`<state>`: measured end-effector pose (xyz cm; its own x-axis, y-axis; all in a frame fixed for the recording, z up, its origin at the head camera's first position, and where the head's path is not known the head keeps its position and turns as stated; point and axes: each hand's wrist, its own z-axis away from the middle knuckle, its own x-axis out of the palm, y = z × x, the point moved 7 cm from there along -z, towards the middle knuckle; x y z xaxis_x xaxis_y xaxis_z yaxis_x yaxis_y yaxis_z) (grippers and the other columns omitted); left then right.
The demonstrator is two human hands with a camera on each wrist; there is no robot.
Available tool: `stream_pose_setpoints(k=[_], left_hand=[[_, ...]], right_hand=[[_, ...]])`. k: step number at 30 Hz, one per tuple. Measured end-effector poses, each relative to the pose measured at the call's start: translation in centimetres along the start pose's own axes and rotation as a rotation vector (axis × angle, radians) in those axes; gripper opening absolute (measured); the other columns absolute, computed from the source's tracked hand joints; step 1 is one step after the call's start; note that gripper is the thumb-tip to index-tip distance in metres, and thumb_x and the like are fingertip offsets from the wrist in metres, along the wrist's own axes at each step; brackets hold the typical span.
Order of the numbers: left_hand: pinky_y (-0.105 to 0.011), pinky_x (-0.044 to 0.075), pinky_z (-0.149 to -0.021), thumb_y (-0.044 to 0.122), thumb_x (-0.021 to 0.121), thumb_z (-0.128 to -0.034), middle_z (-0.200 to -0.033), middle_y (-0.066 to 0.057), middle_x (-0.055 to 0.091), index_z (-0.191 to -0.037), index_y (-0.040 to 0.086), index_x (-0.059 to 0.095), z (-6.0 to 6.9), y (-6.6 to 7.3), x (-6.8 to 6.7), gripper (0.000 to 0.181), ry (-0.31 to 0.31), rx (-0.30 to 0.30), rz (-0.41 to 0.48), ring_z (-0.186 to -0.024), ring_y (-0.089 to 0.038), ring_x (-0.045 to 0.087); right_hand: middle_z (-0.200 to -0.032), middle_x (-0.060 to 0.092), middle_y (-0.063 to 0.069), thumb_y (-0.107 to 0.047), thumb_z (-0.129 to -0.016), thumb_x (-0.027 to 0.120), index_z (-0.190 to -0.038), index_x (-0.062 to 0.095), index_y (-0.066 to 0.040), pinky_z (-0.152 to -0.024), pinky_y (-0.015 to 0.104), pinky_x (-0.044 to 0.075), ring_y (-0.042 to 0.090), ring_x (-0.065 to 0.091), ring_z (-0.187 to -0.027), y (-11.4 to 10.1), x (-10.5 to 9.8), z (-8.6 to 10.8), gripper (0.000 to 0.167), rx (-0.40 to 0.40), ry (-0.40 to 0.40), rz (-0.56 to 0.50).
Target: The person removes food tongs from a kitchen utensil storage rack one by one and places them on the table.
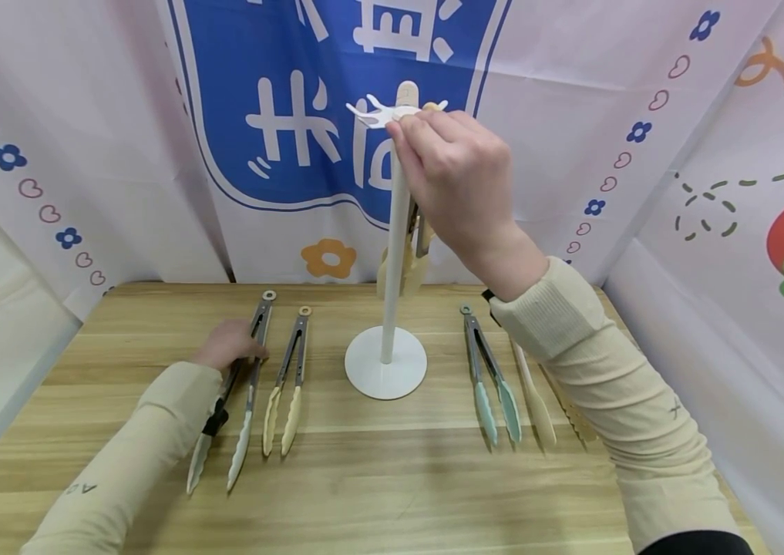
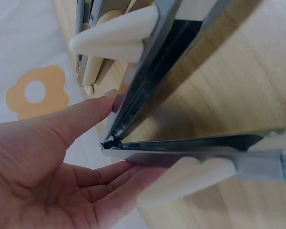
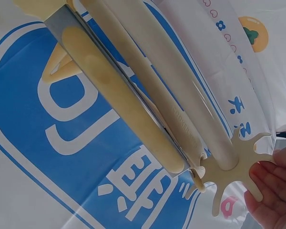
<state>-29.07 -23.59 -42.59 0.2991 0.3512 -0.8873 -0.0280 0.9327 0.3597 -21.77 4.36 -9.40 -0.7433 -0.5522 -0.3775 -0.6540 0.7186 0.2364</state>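
Observation:
My left hand (image 1: 225, 345) grips the upper end of grey metal tongs with white tips (image 1: 242, 443), which lie spread on the table. In the left wrist view the thumb presses one arm and the fingers (image 2: 119, 188) touch the other, near the hinge. My right hand (image 1: 457, 166) pinches an edge of the white hook disc (image 3: 224, 179) atop an upright stand (image 1: 386, 381). From the disc hang yellow-gripped tongs (image 3: 119, 100) and a cream utensil handle (image 3: 157, 81); their lower parts are mostly hidden behind the pole and hand in the head view.
Yellow-tipped tongs (image 1: 292, 420) lie between the left hand and the stand. To the right lie green-tipped tongs (image 1: 509, 412), a cream utensil (image 1: 536, 401) and another tool (image 1: 575, 412) partly hidden by the right sleeve. A printed cloth (image 1: 280, 231) hangs behind the wooden table (image 1: 398, 478).

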Motion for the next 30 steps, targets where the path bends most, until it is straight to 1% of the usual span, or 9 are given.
stream_pose_setpoints(k=[5, 8, 14, 17, 21, 24, 25, 27, 30], left_hand=[[-0.028, 0.038, -0.048, 0.018, 0.068, -0.0760, -0.059, -0.004, 0.046, -0.061, 0.005, 0.049, 0.2, 0.4, -0.2, 0.027, -0.003, -0.008, 0.010, -0.054, -0.018, 0.042], [-0.029, 0.040, -0.051, 0.017, 0.065, -0.0792, -0.060, -0.004, 0.046, -0.062, 0.005, 0.049, 0.3, 1.0, -0.5, 0.026, -0.003, -0.011, 0.018, -0.055, -0.018, 0.042], [-0.029, 0.039, -0.052, 0.020, 0.061, -0.0845, -0.061, -0.003, 0.040, -0.068, 0.005, 0.044, 0.5, 3.4, -2.0, 0.028, 0.034, 0.013, 0.043, -0.054, -0.016, 0.040], [-0.027, 0.037, -0.050, 0.022, 0.060, -0.0852, -0.059, -0.001, 0.037, -0.075, 0.000, 0.048, 0.6, 4.7, -2.6, 0.027, 0.053, 0.030, 0.052, -0.050, -0.013, 0.036], [-0.024, 0.030, -0.044, 0.026, 0.058, -0.0858, -0.053, 0.003, 0.031, -0.067, 0.004, 0.045, 0.6, 6.1, -3.2, 0.032, 0.081, 0.055, 0.075, -0.045, -0.010, 0.028], [-0.024, 0.025, -0.043, 0.029, 0.058, -0.0852, -0.050, 0.004, 0.025, -0.057, 0.012, 0.034, 0.4, 6.9, -3.4, 0.041, 0.088, 0.067, 0.100, -0.044, -0.010, 0.023], [-0.024, 0.025, -0.043, 0.029, 0.058, -0.0849, -0.051, 0.004, 0.025, -0.057, 0.012, 0.033, 0.4, 7.1, -3.5, 0.040, 0.091, 0.073, 0.110, -0.045, -0.010, 0.023], [-0.026, 0.033, -0.047, 0.028, 0.058, -0.0846, -0.056, 0.001, 0.038, -0.062, 0.007, 0.045, 0.3, 7.6, -3.9, 0.033, 0.109, 0.099, 0.125, -0.050, -0.013, 0.033], [-0.035, 0.045, -0.062, 0.024, 0.058, -0.0860, -0.079, -0.012, 0.056, -0.087, -0.003, 0.057, 0.2, 8.5, -4.5, 0.027, 0.130, 0.148, 0.139, -0.069, -0.022, 0.050]], right_hand=[[-0.082, 0.069, 0.012, -0.020, -0.097, 0.043, -0.083, 0.070, 0.001, -0.062, 0.029, 0.053, 0.025, 0.062, -0.064, 0.0, -0.1, 0.0, 0.037, 0.005, -0.004, -0.022], [-0.081, 0.069, 0.012, -0.020, -0.097, 0.043, -0.082, 0.070, 0.001, -0.060, 0.029, 0.053, 0.025, 0.061, -0.064, 0.1, -0.1, -0.1, 0.037, 0.009, -0.006, -0.033], [-0.079, 0.069, 0.010, -0.021, -0.097, 0.044, -0.081, 0.070, 0.000, -0.056, 0.028, 0.051, 0.024, 0.059, -0.060, 0.2, -0.1, -0.1, 0.037, 0.002, -0.003, -0.049], [-0.080, 0.069, 0.011, -0.021, -0.096, 0.045, -0.081, 0.070, 0.000, -0.056, 0.028, 0.050, 0.024, 0.059, -0.060, 0.3, -0.1, -0.1, 0.037, -0.003, -0.006, -0.062], [-0.080, 0.069, 0.011, -0.021, -0.096, 0.046, -0.081, 0.070, 0.000, -0.057, 0.028, 0.050, 0.024, 0.060, -0.061, 0.4, -0.1, -0.1, 0.036, 0.000, -0.017, -0.088], [-0.080, 0.069, 0.011, -0.022, -0.096, 0.047, -0.081, 0.070, 0.000, -0.056, 0.028, 0.050, 0.024, 0.059, -0.060, 0.5, -0.1, -0.1, 0.036, 0.007, -0.019, -0.103], [-0.079, 0.069, 0.011, -0.022, -0.096, 0.047, -0.080, 0.070, 0.000, -0.056, 0.028, 0.050, 0.024, 0.059, -0.060, 0.5, -0.1, -0.1, 0.035, 0.010, -0.019, -0.107], [-0.078, 0.069, 0.010, -0.022, -0.096, 0.047, -0.080, 0.070, 0.000, -0.056, 0.029, 0.050, 0.024, 0.058, -0.059, 0.6, -0.2, -0.1, 0.035, 0.017, -0.018, -0.113], [-0.076, 0.068, 0.010, -0.022, -0.096, 0.047, -0.079, 0.070, 0.000, -0.058, 0.029, 0.051, 0.023, 0.058, -0.060, 0.7, -0.1, -0.1, 0.036, 0.027, -0.018, -0.124]])
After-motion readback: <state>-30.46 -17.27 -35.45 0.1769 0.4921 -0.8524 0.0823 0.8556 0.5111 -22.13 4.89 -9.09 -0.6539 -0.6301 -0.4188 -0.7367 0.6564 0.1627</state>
